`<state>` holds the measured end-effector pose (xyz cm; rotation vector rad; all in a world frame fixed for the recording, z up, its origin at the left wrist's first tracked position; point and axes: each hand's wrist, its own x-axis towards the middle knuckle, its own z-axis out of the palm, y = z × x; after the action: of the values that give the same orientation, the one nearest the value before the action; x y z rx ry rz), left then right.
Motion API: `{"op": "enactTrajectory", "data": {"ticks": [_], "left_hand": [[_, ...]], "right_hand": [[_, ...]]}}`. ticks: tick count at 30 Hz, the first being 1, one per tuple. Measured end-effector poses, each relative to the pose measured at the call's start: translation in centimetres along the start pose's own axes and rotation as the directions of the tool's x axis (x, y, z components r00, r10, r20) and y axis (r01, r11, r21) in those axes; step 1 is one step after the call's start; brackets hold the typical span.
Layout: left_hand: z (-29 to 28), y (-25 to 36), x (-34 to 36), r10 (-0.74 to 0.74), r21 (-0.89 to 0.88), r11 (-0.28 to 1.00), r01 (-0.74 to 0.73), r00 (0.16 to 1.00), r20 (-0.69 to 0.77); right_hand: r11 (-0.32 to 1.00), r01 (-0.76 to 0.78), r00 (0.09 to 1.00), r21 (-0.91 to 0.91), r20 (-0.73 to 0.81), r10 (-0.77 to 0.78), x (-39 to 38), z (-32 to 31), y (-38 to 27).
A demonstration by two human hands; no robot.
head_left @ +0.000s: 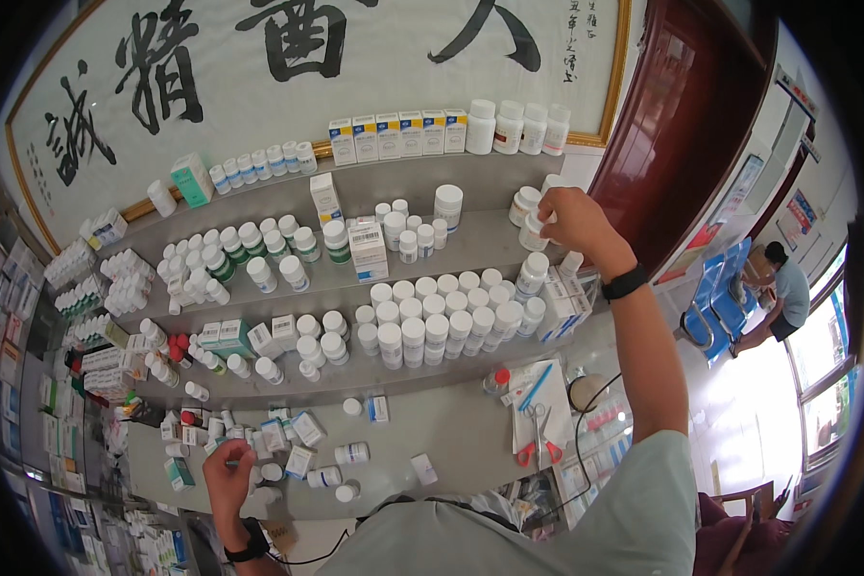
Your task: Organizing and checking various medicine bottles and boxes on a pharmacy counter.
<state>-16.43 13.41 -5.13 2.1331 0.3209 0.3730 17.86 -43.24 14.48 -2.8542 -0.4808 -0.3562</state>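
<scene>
My right hand (578,226) reaches to the right end of the middle shelf. Its fingers close round the top of a white pill bottle (548,215), partly hidden by the hand. Beside it stand other white bottles (525,203). My left hand (228,479) hovers low at the left over the counter, its fingers loosely bent and apart from the thumb, with nothing visible in them. Closest to it are a small green-and-white box (178,473) and a jumble of little boxes and bottles (276,436).
Stepped grey shelves (490,200) carry rows of white bottles (436,326) and medicine boxes (400,132). On the counter (451,422) lie red-handled scissors (538,437), fallen bottles (351,453) and a black cable (579,451). Another person (782,288) bends near blue chairs (715,302) at far right.
</scene>
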Motion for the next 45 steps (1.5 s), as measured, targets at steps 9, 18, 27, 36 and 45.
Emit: {"op": "enactTrajectory", "data": {"ticks": [9, 18, 27, 36, 45], "left_hand": [[0.0, 1.1, -0.1, -0.048, 0.010, 0.999, 0.048, 0.999, -0.005], [-0.4, 2.1, -0.5, -0.089, -0.018, 0.996, 0.088, 0.996, -0.020], [-0.9, 2.3, -1.2, -0.100, 0.038, 0.994, 0.103, 0.991, -0.085], [-2.6, 1.2, -1.9, -0.156, -0.015, 0.988, 0.156, 0.975, -0.158], [-3.9, -0.2, -2.1, -0.170, 0.095, 0.976, 0.195, 0.959, -0.226]], "right_hand": [[0.998, 0.050, 0.997, 0.024, -0.061, -0.048, -0.2, 0.8, 0.9], [0.995, 0.094, 0.991, 0.025, -0.094, -0.091, -0.4, 1.0, 1.4], [0.977, 0.207, 0.971, 0.049, -0.128, -0.200, -0.1, 1.6, 2.4], [0.994, 0.105, 0.991, -0.020, -0.081, -0.106, 0.4, 2.3, 2.8], [0.982, 0.189, 0.975, 0.018, -0.123, -0.185, 1.1, 3.1, 6.2]]}}
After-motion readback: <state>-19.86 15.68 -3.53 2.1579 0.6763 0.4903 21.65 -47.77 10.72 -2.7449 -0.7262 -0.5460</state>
